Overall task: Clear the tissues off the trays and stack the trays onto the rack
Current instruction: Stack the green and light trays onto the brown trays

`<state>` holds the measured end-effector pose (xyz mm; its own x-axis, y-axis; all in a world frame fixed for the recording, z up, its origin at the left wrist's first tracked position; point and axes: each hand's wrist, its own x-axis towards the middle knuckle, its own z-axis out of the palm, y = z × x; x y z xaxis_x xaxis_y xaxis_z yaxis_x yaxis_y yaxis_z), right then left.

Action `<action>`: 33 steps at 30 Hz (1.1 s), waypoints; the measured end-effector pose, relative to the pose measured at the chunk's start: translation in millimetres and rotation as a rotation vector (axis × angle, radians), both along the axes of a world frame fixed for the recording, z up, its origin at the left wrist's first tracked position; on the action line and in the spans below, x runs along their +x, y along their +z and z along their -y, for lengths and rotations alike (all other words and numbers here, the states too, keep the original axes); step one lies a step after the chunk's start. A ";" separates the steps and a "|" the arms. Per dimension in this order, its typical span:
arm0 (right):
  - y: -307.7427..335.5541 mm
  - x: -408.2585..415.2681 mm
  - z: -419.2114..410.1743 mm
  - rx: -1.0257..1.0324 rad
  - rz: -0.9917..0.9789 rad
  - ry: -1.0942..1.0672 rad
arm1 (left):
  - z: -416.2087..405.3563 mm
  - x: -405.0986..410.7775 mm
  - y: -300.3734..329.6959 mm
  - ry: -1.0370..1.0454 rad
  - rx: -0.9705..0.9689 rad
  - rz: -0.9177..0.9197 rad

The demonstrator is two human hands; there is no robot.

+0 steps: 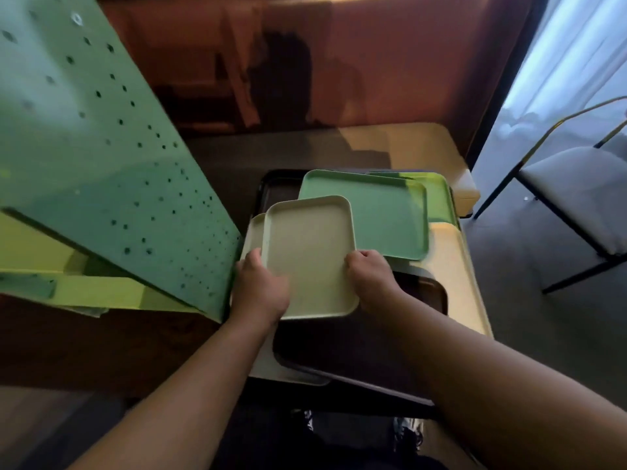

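Observation:
A pale cream tray [310, 252] is held over a heap of trays on the low table. My left hand [259, 286] grips its left edge and my right hand [371, 278] grips its right edge. Under it lie a green tray [390, 215], a lime tray [437, 198], a pale yellow tray [454, 266] and dark trays [342, 344]. A second cream tray [252, 235] peeks out at the left. The green perforated rack [101, 157] stands at the left, with lime trays [95, 290] on its shelf. No tissue shows on the trays in view.
A chair [576, 184] with a black frame and white seat stands at the right on the grey floor. A brown padded bench back [373, 62] runs behind the table. My feet [407, 432] show below the table's near edge.

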<state>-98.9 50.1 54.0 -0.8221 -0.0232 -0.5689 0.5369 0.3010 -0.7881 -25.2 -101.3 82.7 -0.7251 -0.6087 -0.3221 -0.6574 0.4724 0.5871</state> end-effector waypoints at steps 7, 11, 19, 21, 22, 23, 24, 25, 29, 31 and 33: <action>-30.3 5.7 79.8 0.088 0.040 -0.134 | 54.0 11.2 -16.4 -0.208 -0.083 0.105; -37.4 9.9 92.7 0.201 0.072 -0.155 | 66.8 12.5 -24.3 -0.243 0.001 0.150; -39.8 12.7 94.0 0.110 0.075 -0.149 | 62.6 9.3 -28.6 -0.354 0.076 0.167; -35.6 13.3 90.1 0.060 0.072 -0.134 | 60.3 5.3 -25.0 -0.347 0.072 0.124; -32.6 12.7 85.7 0.048 0.061 -0.118 | 59.5 2.8 -21.9 -0.334 0.063 0.089; -28.3 11.7 79.3 0.046 0.041 -0.094 | 58.8 0.1 -17.9 -0.322 0.041 0.043; -22.1 10.5 70.1 0.043 0.023 -0.063 | 57.8 -3.1 -13.1 -0.316 0.002 -0.011; -15.5 8.1 57.9 0.038 0.007 -0.024 | 56.9 -6.4 -8.0 -0.313 -0.051 -0.073; 18.8 -2.0 -8.9 0.000 -0.006 0.244 | 47.8 -22.2 10.9 -0.276 -0.269 -0.268; 30.7 -5.7 -40.4 -0.030 0.017 0.382 | 39.4 -31.9 12.4 -0.295 -0.202 -0.184; 31.3 -7.4 -64.4 -0.024 0.038 0.426 | 26.9 -37.4 3.8 -0.353 -0.080 -0.010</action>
